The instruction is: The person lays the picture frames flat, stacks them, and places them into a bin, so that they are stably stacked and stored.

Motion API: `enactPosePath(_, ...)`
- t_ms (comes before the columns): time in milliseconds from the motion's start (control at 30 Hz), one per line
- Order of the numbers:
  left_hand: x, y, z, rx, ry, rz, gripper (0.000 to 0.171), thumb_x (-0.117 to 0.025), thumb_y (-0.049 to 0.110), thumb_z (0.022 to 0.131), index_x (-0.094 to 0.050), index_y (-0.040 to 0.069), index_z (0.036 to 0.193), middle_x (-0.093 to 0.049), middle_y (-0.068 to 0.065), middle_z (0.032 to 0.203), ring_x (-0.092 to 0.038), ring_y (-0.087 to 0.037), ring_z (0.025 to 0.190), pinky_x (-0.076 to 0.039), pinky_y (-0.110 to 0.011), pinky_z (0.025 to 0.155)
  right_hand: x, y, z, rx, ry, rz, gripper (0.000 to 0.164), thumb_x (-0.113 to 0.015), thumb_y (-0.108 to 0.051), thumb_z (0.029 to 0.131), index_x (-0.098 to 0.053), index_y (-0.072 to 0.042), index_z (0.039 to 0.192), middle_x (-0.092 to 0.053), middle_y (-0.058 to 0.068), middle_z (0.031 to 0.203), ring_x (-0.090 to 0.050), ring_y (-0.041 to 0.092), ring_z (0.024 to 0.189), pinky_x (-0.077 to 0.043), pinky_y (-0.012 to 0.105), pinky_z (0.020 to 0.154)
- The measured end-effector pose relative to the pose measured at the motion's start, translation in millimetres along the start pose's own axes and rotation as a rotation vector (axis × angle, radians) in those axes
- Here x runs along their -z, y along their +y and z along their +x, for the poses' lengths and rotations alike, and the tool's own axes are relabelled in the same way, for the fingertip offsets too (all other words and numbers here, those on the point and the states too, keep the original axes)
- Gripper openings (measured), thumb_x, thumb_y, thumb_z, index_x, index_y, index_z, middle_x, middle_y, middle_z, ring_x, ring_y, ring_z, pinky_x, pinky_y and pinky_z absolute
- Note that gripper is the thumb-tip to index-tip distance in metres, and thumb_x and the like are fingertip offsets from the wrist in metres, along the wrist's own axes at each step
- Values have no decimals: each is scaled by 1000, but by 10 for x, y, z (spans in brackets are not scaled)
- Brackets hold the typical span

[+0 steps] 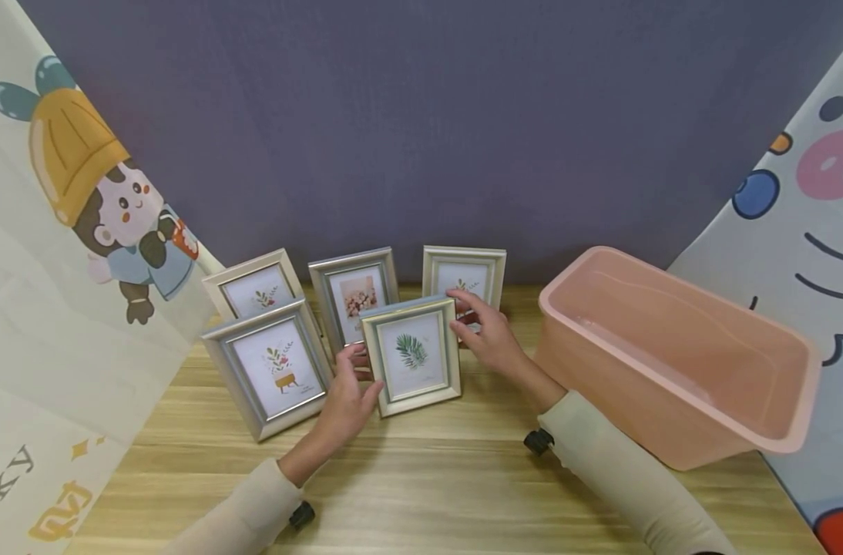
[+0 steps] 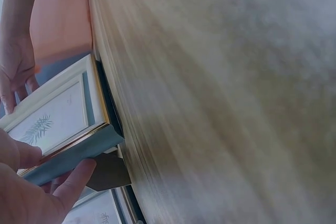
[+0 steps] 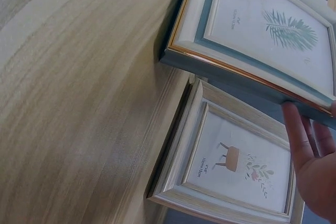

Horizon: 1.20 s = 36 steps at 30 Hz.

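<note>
A picture frame with a green leaf print (image 1: 413, 356) stands upright, leaning back slightly, on the wooden table. My left hand (image 1: 345, 397) holds its left edge, the thumb at the front and the fingers partly hidden behind. At the upper right corner my right hand (image 1: 489, 333) grips the same frame between thumb and fingers. In the left wrist view the left thumb (image 2: 29, 154) lies against the front moulding of the leaf-print frame (image 2: 55, 111). From the right wrist, fingertips of the right hand (image 3: 320, 177) show at the frame's blue-grey side.
Close to the left hand stands a silver frame with a potted-plant print (image 1: 277, 374). Behind are a pale frame (image 1: 253, 287), a flower-photo frame (image 1: 355, 297) and another pale frame (image 1: 465, 271). A deep pink bin (image 1: 602, 370) occupies the right, near the right forearm. A dark wall (image 1: 421, 139) closes the back.
</note>
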<state>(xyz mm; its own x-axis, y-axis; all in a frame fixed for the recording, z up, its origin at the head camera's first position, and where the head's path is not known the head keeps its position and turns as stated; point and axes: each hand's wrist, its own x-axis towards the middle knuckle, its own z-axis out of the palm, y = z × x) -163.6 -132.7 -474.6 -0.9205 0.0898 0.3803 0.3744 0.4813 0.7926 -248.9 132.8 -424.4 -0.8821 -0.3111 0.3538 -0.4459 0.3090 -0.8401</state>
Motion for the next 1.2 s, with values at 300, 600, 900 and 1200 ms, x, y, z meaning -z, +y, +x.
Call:
enactPosePath(300, 18, 11, 21, -22, 6, 33, 68, -70, -8, 88, -31, 1, 143, -63, -24, 118, -69, -34, 99, -62, -41, 85, 19, -5, 3, -9, 10, 46, 52, -66, -1, 96, -52, -12, 145, -63, 24, 116, -68, 41, 99, -64, 50, 65)
enactPosePath(600, 109, 123, 97, -59, 15, 36, 66, -68, -10, 88, -33, 2, 143, -64, -24, 117, -69, -35, 97, -64, -33, 78, 61, -59, -20, -12, 34, 98, 52, -66, 1, 96, -52, -10, 145, -61, 27, 118, -68, 40, 98, -63, 53, 65)
enactPosePath(900, 207, 208, 159, -145, 32, 148, 65, -71, -7, 87, -42, 4, 145, -67, -20, 114, -71, -33, 97, -64, -39, 81, 114, -55, -104, -42, 60, 198, 53, -67, 8, 92, -51, -2, 141, -55, 26, 113, -66, 34, 96, -64, 51, 70)
enactPosePath(1200, 318, 329, 250, -167, 27, 303, 57, -73, 4, 90, -54, 15, 143, -70, -16, 120, -74, -27, 91, -64, -38, 71, 159, 51, -220, 13, 99, 249, 36, -66, 15, 89, -55, 12, 123, -57, 25, 116, -67, 11, 89, -65, 40, 74)
